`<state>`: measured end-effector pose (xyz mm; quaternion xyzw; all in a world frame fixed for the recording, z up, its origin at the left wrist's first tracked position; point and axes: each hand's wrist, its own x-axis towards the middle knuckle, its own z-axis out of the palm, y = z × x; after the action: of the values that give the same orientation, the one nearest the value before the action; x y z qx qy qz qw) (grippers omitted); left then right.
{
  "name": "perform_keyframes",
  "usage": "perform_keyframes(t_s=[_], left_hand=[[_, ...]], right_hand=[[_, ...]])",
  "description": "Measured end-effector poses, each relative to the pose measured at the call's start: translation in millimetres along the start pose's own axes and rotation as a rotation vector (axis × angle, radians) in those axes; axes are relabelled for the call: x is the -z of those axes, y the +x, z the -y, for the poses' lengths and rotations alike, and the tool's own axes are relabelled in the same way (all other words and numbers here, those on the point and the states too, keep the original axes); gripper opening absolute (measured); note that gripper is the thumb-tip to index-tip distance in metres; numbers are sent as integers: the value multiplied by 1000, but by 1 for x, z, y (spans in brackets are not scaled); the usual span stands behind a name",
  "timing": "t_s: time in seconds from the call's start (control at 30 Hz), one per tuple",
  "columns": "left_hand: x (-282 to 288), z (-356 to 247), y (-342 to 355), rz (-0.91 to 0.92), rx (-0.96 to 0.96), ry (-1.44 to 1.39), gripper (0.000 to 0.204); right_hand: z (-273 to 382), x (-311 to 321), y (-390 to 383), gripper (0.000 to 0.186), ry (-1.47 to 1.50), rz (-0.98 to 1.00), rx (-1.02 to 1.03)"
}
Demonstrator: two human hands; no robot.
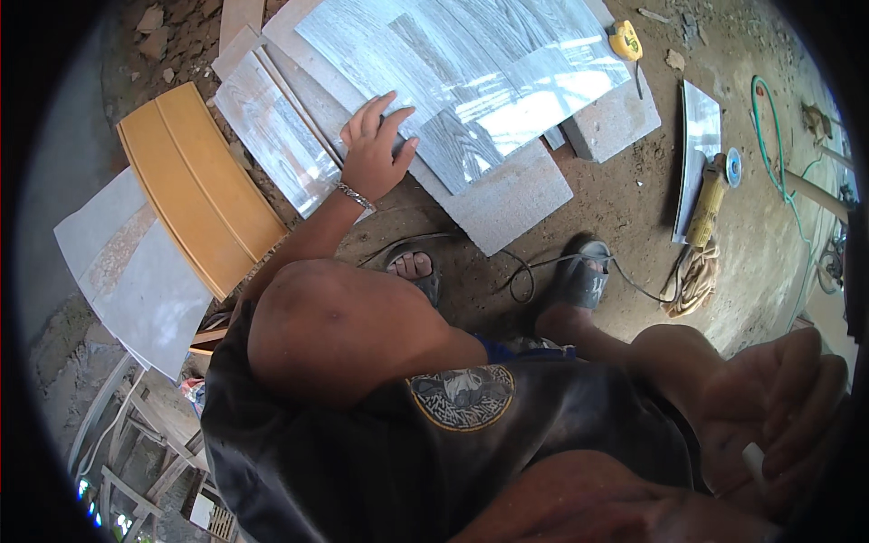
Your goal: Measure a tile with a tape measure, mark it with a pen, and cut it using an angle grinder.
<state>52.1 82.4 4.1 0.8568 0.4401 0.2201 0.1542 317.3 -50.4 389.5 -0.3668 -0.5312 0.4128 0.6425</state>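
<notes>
My left hand [378,147] rests, fingers spread, at the left edge of a large glossy grey wood-patterned tile [471,63], which lies on pale blocks [511,208]. A narrower matching tile piece [267,131] lies just left of that hand, beside a thin strip. At the lower right, near my knee, my right hand [778,416] is raised with curled fingers around a small white stick [754,460]. A yellow tape measure [625,40] sits by the large tile's far right corner.
A yellow angle grinder [706,208] on a cloth [695,285] and a narrow tile offcut [695,113] lie on the right. Cables and a green hose [777,163] cross the dirt floor. An orange panel [195,181] and grey sheets [122,253] are on the left, metal frames [136,443] below.
</notes>
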Motion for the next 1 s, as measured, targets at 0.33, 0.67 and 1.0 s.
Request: perform_keyframes(t_s=[0.33,0.67,1.0], left_hand=[[3,-2,2,23,21,-23,45],[3,1,-2,9,40,-34,44],[-6,1,-3,-21,-21,-6,43]], right_hand=[[-165,52,-9,24,30,-183,-225],[-69,22,-10,23,171,-105,390],[-43,11,-11,5,-42,-137,725]])
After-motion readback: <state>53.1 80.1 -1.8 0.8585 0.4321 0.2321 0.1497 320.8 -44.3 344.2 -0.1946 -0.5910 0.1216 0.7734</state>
